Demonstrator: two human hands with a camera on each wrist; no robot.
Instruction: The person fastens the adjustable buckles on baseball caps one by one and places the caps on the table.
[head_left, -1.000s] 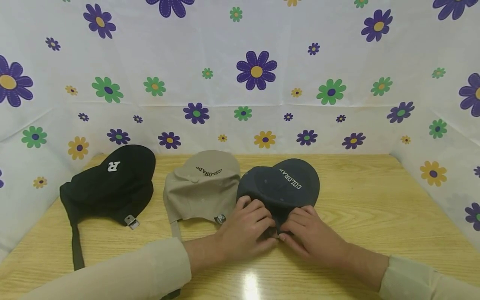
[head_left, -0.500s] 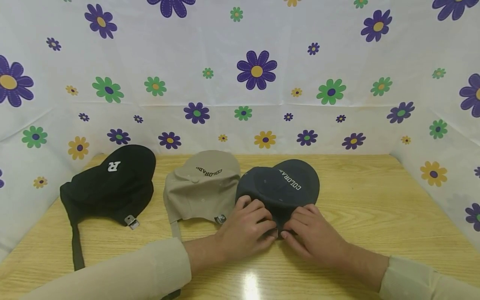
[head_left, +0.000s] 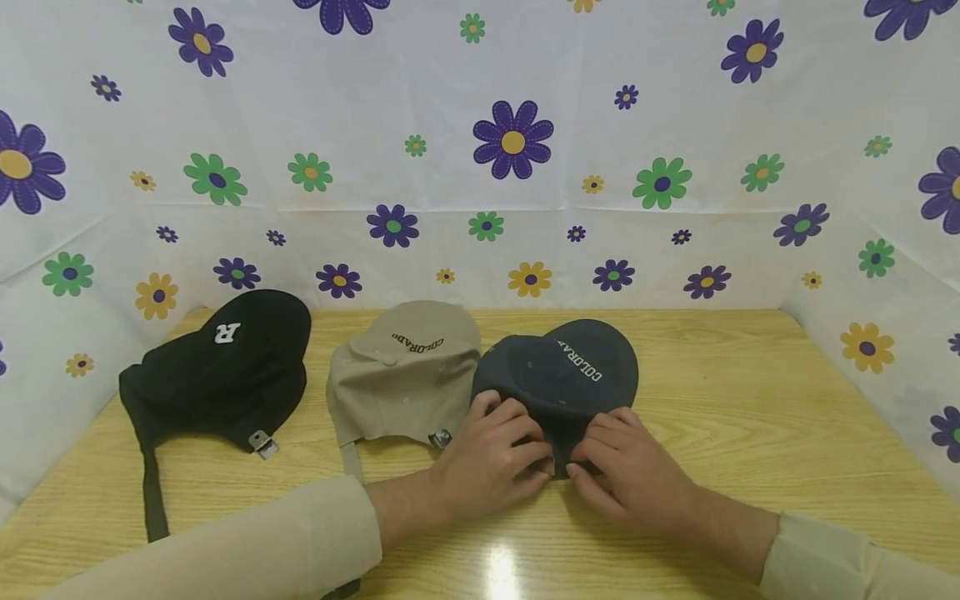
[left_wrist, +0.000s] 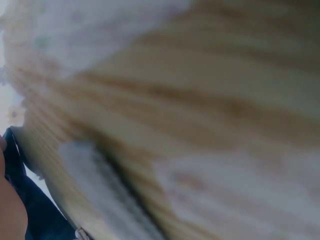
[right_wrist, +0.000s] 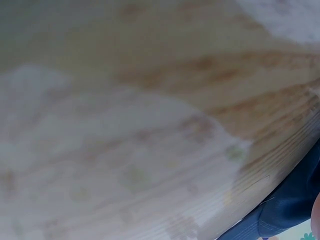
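The navy blue cap [head_left: 551,383] lies on the wooden table [head_left: 757,392], right beside the tan cap [head_left: 405,387]. The left hand [head_left: 495,454] and right hand [head_left: 633,471], about equally near, hold its near side with curled fingers. Its brim [head_left: 617,346] points away and rightward.
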